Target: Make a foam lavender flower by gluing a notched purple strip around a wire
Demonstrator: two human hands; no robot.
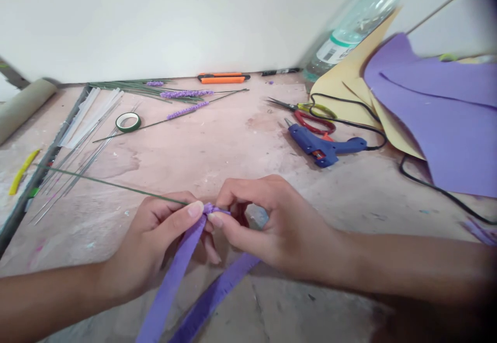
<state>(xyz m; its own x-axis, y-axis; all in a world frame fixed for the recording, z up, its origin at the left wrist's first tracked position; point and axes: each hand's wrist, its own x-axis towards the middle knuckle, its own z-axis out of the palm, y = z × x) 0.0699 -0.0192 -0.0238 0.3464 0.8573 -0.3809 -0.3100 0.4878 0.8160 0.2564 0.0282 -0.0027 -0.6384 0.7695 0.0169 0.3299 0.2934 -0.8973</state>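
My left hand (166, 229) pinches a thin green wire stem (116, 185) near its right end. The stem runs out to the left, over the table. A purple fringed foam strip (174, 281) is wound around that end and hangs down below the thumb. My right hand (267, 224) is closed beside it, thumb and forefinger pinching the small purple wrapped tip just right of my left thumb. Another length of purple strip (217, 294) passes beneath my right hand; I cannot tell whether both lengths are one piece.
A blue glue gun (320, 146) and scissors (314, 117) lie to the right, near purple foam sheets (438, 120) and a plastic bottle (349, 32). At the back are finished purple flower stems (186, 94), green tape (128, 122), an orange cutter (224, 78) and bare wires (83, 164).
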